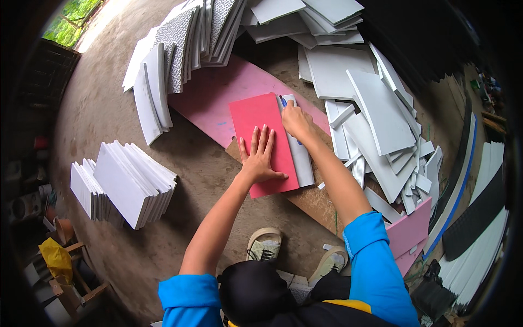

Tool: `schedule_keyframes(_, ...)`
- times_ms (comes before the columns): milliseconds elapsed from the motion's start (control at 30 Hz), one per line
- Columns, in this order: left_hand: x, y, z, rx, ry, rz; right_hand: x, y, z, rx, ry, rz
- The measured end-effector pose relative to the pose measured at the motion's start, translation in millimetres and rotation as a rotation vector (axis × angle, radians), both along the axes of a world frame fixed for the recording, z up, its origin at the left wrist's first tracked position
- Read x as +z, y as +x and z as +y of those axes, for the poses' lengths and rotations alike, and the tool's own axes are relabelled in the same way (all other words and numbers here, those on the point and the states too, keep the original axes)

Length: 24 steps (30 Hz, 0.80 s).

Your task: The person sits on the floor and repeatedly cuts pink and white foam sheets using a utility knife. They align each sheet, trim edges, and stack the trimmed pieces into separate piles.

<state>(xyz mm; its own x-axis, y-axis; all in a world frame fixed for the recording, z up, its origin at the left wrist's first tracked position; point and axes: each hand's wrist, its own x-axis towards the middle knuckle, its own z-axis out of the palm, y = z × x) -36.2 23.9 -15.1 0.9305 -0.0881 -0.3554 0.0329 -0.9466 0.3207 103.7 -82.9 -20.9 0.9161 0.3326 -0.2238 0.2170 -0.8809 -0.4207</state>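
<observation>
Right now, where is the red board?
In the head view, the red board is near the middle, under the left hand, with a white strip showing along its right edge.

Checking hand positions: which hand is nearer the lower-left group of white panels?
Left. The left hand lies spread on the red sheet, to the right of those white panels; the right hand is farther right, holding a slender blue tool.

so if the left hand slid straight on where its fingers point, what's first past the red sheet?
Past the red sheet, the left hand would first meet the pink board, seemingly lower; farther on, perhaps white panels, depth unclear.
</observation>
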Motion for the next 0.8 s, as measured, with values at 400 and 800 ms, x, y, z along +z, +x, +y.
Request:
schedule_keyframes(400,-2,-2,-4,0.012,-0.068,-0.079,12,49,28,0.03,-0.127,0.497)
schedule_keyframes(800,-7,-1,-3,0.038,-0.041,-0.081,12,-168,-86,-0.039,-0.067,0.45)
